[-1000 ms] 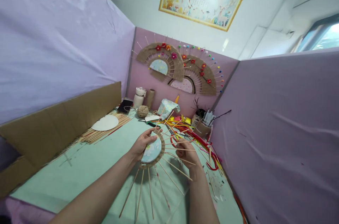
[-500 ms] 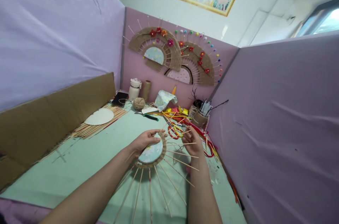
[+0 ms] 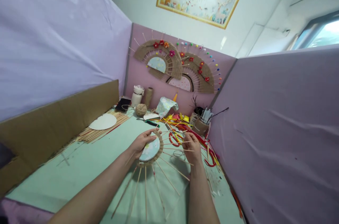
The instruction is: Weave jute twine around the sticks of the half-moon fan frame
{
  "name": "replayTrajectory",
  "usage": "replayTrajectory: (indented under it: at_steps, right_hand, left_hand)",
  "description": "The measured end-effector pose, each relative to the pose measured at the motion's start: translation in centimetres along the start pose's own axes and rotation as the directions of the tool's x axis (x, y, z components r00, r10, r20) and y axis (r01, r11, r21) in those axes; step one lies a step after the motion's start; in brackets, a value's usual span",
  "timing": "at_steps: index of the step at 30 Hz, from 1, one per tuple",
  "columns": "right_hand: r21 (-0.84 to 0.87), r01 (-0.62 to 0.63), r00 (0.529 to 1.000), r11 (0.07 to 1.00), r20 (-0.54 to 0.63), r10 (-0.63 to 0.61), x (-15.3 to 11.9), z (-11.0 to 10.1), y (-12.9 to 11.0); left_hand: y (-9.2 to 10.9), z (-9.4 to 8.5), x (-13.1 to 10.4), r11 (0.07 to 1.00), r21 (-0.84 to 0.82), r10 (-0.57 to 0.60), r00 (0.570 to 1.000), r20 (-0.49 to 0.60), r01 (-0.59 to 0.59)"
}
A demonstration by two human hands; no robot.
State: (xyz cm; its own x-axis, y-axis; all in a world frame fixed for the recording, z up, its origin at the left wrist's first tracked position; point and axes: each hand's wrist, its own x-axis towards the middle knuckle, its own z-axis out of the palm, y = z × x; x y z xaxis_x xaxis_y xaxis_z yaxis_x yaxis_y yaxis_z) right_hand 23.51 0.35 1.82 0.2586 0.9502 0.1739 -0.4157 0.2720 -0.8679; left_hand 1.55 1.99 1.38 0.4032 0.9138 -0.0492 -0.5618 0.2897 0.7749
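Observation:
My left hand (image 3: 144,141) grips a half-round fan piece (image 3: 150,150) by its upper straight side, thumb across its face. Pale blue patterned cloth covers the piece, and a band of brown twine (image 3: 161,146) runs round its curved rim. Thin wooden sticks (image 3: 169,176) fan out from that rim, to the right and toward me. Beyond the stick ends on the right is my right hand (image 3: 191,144), its fingers bent and pinched together. What they pinch is too fine to make out. A thin loop of cord (image 3: 178,154) shows below the sticks, between the hands.
Red-handled scissors (image 3: 174,139) and coloured strips lie behind the fan piece. Farther back are green-handled pliers (image 3: 152,123), a twine ball (image 3: 141,109), a white jar (image 3: 137,96) and a pot of tools (image 3: 200,125). A white oval (image 3: 103,121) rests on sticks beside a cardboard strip (image 3: 60,114).
The head view has tilted up, showing more of the wall picture. The fan piece has turned slightly in my left hand's grip. My right hand has stayed beside the stick ends, fingers more curled.

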Motion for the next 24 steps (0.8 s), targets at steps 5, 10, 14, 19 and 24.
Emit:
replayTrajectory:
  at_steps: [5,10,14,19,24]
  right_hand:
    - [-0.158,-0.114,0.990,0.981,0.059,0.125,0.0,0.5,1.6]
    - [-0.322,-0.205,0.930,0.924,0.231,0.286,-0.5,0.6,2.3]
    - [-0.338,-0.234,0.914,0.911,0.243,0.325,-0.5,0.5,2.5]
    - [-0.311,-0.244,0.916,0.918,0.236,0.324,-0.6,0.6,2.3]
    - [-0.220,-0.247,0.940,0.944,0.184,0.289,-0.7,0.7,1.8]
  left_hand:
    - [0.3,-0.3,0.1,0.990,-0.043,0.129,0.989,-0.075,-0.133]
    - [0.8,-0.3,0.2,0.980,-0.081,0.169,0.972,-0.163,-0.184]
    - [1.2,-0.3,0.1,0.973,-0.095,0.188,0.963,-0.192,-0.209]
    - [1.1,-0.4,0.0,0.968,-0.105,0.217,0.969,-0.117,-0.230]
    - [1.1,-0.1,-0.2,0.961,-0.122,0.252,0.968,-0.001,-0.250]
